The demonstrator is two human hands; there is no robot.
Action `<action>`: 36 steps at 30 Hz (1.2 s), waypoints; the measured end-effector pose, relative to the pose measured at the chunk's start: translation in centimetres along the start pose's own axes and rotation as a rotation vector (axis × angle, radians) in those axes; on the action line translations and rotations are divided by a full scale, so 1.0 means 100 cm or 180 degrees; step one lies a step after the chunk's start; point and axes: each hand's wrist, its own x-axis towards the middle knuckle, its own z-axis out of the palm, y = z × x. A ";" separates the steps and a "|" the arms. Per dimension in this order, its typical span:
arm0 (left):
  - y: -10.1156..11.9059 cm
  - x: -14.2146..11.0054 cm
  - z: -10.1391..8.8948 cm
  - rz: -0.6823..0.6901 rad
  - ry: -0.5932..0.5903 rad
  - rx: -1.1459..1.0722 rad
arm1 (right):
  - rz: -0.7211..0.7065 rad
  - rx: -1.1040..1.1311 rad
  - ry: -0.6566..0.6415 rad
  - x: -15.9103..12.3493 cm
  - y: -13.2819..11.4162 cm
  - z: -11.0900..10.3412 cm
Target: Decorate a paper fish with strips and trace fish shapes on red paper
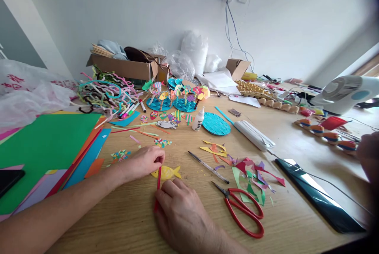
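"Fish (168,172), yellow, just past the knuckles on the tabletop (124,222), head to the left and tail to the right. That's where the work is, isn't it?"

"Looks so. A red strip (159,179) runs near to far across its head end. Whether it touches the fish, I can't tell from where I stand."

"Who has hold of it?"

"Both. The left hand (154,158) pinches the far end between thumb and fingers. The right hand (183,212) is curled at the near end and seems to grip it, though its fingertips are hidden."

"So which step would you call this?"

"Handling the strip, holding it drawn out between two ends, I'd say. Nothing shows me more than that."

"And what would the next move call for?"

"Steady ends, I think. It's thin, so a hard tug could crease or tear it, and the fish is close enough to get nudged."

"Tools?"

"Scissors (227,194) to the right, tips pointing far and left. The pen (209,167) lies just beyond, scraps (248,175) to its right. The glue (197,122) stands upright, farther off. Neither hand touches any of those."
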 end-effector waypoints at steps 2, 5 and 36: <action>0.000 0.001 -0.002 0.0000 0.0062 0.0021 | 0.0032 0.0255 -0.0138 -0.003 -0.003 -0.010; 0.000 -0.004 -0.009 0.0039 0.0236 0.0064 | 0.0103 0.0606 -0.0223 -0.006 0.000 -0.025; 0.020 -0.098 0.036 0.1483 0.1084 0.1554 | 0.1080 0.0341 -0.0819 0.064 0.025 -0.024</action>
